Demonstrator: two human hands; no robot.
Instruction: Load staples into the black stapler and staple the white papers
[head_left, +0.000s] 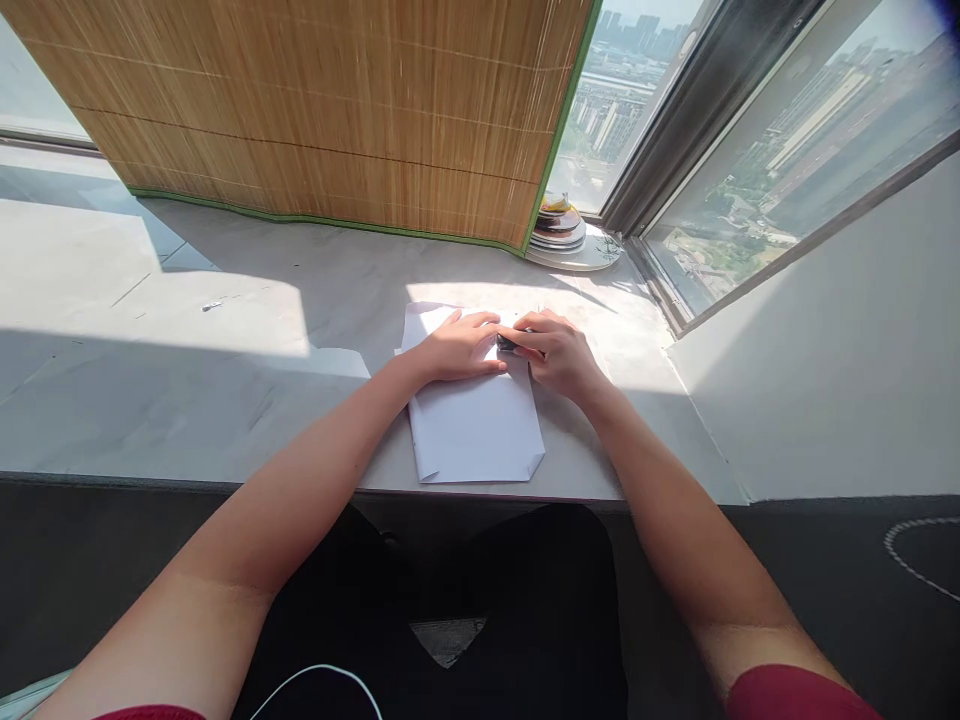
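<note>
Presently, smooth, corner-folded paper (pixel 476 430) lies under left hand (pixel 461 347), flat, fingers extended; at paper's two o'clock, right hand (pixel 559 350) grips black object (pixel 506 344).

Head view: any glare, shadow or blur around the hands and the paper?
Head view: sunlight washes out the far end of the paper, near part shaded. Same view: left hand and right hand fairly sharp; small dark object at the right hand too small to identify.
</note>
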